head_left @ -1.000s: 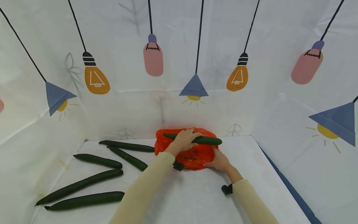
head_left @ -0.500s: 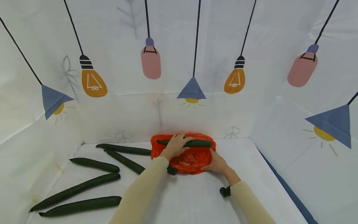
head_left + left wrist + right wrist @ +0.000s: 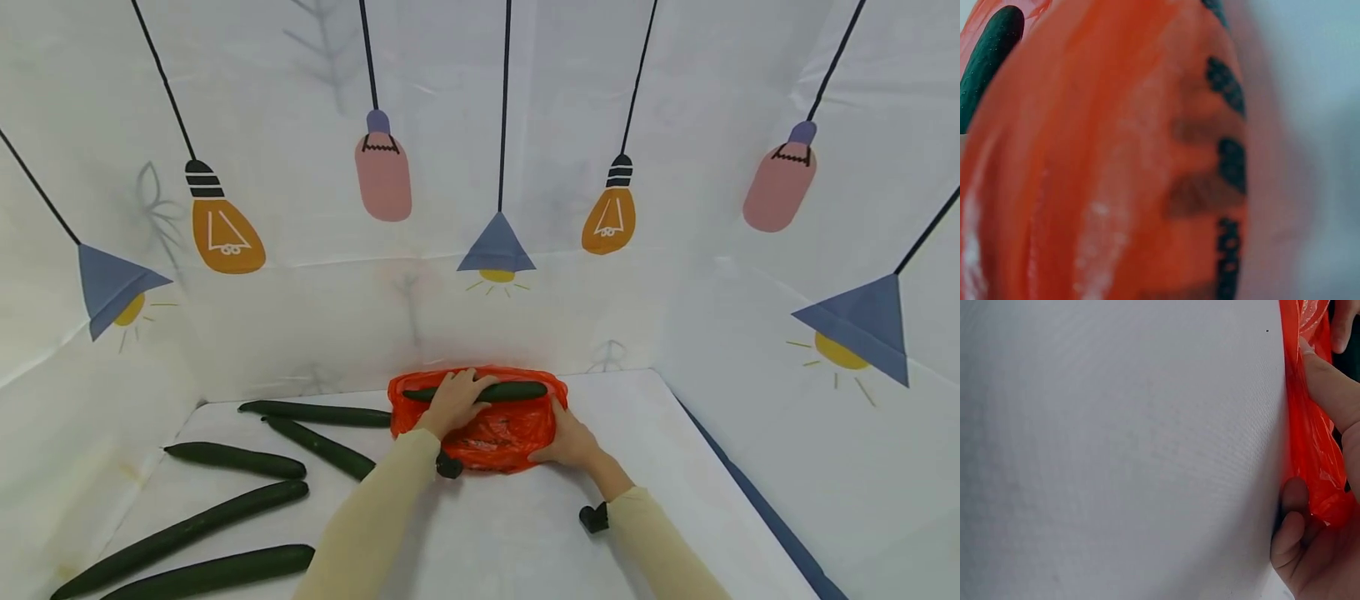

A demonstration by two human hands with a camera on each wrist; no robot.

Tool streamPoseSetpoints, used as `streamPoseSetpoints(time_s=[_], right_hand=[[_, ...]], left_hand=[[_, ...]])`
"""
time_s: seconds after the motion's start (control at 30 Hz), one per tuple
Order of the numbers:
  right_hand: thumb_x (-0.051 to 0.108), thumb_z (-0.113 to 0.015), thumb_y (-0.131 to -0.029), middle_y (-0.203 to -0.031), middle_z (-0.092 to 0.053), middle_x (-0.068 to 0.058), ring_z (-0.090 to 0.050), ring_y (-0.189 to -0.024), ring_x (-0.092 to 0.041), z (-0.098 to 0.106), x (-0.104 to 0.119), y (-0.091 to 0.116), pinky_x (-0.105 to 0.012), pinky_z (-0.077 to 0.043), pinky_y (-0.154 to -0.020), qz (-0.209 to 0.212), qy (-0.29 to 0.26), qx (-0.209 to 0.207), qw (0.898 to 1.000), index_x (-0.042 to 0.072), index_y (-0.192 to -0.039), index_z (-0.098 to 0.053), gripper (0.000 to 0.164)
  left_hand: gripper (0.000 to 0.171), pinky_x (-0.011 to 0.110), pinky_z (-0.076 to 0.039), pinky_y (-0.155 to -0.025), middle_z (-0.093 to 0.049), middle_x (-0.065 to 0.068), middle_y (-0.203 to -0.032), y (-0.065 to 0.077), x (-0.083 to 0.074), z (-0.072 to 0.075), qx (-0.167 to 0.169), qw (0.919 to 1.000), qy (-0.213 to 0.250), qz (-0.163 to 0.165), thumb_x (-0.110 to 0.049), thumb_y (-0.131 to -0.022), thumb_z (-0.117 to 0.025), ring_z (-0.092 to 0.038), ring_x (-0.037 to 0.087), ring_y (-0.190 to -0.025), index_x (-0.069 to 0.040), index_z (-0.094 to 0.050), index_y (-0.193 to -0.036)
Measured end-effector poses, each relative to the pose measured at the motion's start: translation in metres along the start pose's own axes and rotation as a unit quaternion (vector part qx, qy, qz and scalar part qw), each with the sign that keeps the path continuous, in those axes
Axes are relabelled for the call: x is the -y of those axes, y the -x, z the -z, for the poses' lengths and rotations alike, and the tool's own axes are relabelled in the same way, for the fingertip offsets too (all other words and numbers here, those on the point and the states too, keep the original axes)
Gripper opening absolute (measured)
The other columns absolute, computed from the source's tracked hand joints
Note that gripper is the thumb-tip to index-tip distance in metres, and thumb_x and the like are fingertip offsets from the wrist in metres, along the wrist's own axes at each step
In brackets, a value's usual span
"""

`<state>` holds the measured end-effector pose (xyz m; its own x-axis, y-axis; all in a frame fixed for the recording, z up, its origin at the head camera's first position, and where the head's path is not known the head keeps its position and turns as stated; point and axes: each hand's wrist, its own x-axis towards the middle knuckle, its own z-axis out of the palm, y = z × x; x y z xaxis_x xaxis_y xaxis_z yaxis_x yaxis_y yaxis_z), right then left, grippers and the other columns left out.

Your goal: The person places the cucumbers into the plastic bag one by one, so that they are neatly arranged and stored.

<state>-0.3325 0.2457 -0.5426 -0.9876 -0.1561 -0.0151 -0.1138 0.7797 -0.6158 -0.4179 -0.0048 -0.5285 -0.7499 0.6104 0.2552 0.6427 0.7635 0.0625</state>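
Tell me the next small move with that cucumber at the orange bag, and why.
Probably push the cucumber down into the orange bag. The left hand grips it across the bag's top, not yet inside, while the right hand holds the bag's edge.

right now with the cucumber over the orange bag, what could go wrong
The cucumber lies crosswise over the orange bag, gripped by the left hand near one end, so its free end could catch the rim rather than drop in. The right hand pinches only thin plastic at one edge; the mouth might sag shut or the film slip free.
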Motion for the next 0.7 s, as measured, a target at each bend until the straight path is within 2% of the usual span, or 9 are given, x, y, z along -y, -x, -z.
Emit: streamPoseSetpoints(time_s=[0.13,0.27,0.33,0.5,0.7], right_hand=[[0.049,-0.089,-0.061,-0.152,-0.031,-0.019,-0.042,-0.129,-0.041,0.001,0.001,0.001,-0.060,-0.037,-0.099,-0.002,0.000,0.000,1.000,0.009,-0.156,-0.008,0.131],[0.049,-0.090,-0.061,-0.153,-0.030,-0.021,-0.041,-0.129,-0.041,0.003,-0.001,0.005,-0.060,-0.037,-0.099,-0.030,0.012,-0.005,0.999,0.007,-0.156,-0.007,0.133],[0.049,-0.090,-0.061,-0.152,-0.030,-0.022,-0.041,-0.129,-0.043,0.003,-0.003,0.007,-0.061,-0.037,-0.099,-0.036,0.013,-0.005,0.999,0.005,-0.156,-0.008,0.133],[0.051,-0.090,-0.060,-0.151,-0.032,-0.023,-0.042,-0.128,-0.043,0.001,-0.002,0.005,-0.061,-0.037,-0.098,-0.023,0.010,-0.001,1.000,0.004,-0.155,-0.010,0.132],[0.050,-0.090,-0.060,-0.151,-0.033,-0.019,-0.042,-0.129,-0.040,-0.003,0.001,-0.001,-0.058,-0.039,-0.099,-0.015,0.012,0.000,1.000,0.007,-0.156,-0.010,0.132]], left_hand=[[0.050,0.040,-0.042,-0.086,-0.056,0.005,-0.111,-0.004,0.000,0.001,-0.006,1.0000,-0.005,0.003,-0.039,-0.092,-0.065,-0.054,0.023,-0.100,-0.032,-0.048,-0.138],[0.049,0.038,-0.042,-0.082,-0.055,0.005,-0.107,-0.011,-0.004,0.000,-0.020,0.9995,0.003,-0.024,-0.039,-0.092,-0.066,-0.054,0.022,-0.095,-0.031,-0.050,-0.138],[0.050,0.037,-0.042,-0.083,-0.056,0.005,-0.108,-0.013,-0.005,-0.001,-0.015,0.9994,0.005,-0.030,-0.039,-0.092,-0.066,-0.054,0.022,-0.095,-0.032,-0.050,-0.138],[0.051,0.039,-0.042,-0.088,-0.056,0.004,-0.110,-0.010,-0.004,-0.005,0.010,0.9998,-0.005,-0.014,-0.041,-0.092,-0.065,-0.054,0.022,-0.098,-0.033,-0.049,-0.140],[0.050,0.040,-0.042,-0.089,-0.056,0.004,-0.109,-0.006,-0.002,-0.007,-0.001,1.0000,0.000,-0.007,-0.040,-0.093,-0.064,-0.053,0.022,-0.097,-0.032,-0.049,-0.140]])
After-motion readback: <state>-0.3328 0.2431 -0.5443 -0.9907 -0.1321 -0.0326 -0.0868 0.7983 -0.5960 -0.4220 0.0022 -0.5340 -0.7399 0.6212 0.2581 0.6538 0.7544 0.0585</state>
